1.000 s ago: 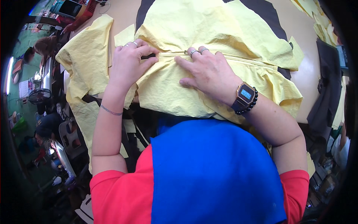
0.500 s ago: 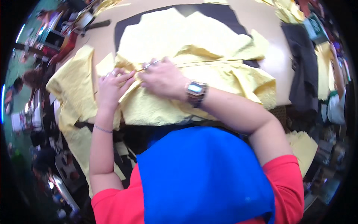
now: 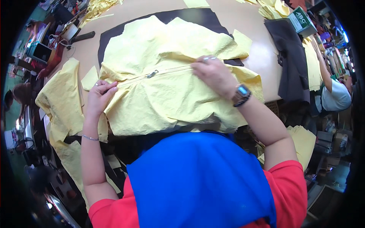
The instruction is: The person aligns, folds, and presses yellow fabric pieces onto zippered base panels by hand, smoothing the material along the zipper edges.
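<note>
Now — right hand [image 3: 217, 76] farther from left hand [image 3: 99, 97] | zipper slider [image 3: 153, 73] uncovered

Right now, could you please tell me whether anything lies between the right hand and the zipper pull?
Nothing visible does: the zipper runs uncovered from the zipper pull to the right hand; a yellow fold lies alongside, not across.

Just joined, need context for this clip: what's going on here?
A person's bare left hand pinches a crinkled yellow fabric piece at the left end of its long, pale yellow zipper. The right hand, motion-blurred, is farther right along the zipper; whether it grips is unclear. The small metal zipper slider sits between the hands. The yellow piece lies partly over a flat dark fabric piece on a pale beige table.
</note>
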`<act>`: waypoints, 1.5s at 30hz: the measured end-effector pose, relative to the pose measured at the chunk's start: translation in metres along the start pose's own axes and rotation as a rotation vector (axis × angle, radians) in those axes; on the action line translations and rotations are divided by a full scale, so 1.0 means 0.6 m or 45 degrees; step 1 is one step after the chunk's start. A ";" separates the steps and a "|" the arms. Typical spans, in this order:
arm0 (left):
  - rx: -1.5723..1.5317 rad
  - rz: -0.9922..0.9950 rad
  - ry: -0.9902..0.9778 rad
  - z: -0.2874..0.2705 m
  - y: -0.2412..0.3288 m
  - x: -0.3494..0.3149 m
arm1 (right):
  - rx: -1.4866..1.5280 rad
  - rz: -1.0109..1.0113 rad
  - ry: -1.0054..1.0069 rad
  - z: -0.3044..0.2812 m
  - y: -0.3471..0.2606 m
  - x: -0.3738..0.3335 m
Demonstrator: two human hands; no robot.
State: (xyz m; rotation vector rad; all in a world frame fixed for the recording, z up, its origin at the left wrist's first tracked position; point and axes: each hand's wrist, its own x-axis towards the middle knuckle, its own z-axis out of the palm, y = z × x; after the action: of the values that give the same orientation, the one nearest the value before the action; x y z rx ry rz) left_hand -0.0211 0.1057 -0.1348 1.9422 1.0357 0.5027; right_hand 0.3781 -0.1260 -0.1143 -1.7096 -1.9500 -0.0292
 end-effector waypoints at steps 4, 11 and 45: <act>0.219 0.012 0.009 -0.005 0.023 -0.001 | 0.248 0.496 -0.155 -0.081 0.035 -0.018; 1.472 0.338 0.031 0.015 0.173 0.013 | 0.587 0.640 -0.280 -0.082 0.111 -0.025; 1.464 -0.926 1.604 -0.334 -0.268 -0.657 | 0.127 0.238 -0.007 -0.011 -0.016 -0.010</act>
State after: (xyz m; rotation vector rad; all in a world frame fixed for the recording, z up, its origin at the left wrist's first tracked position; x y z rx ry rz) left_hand -0.4579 -0.0700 -0.1411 1.7141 3.2195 0.7936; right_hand 0.3718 -0.1360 -0.1078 -1.8183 -1.7571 0.1388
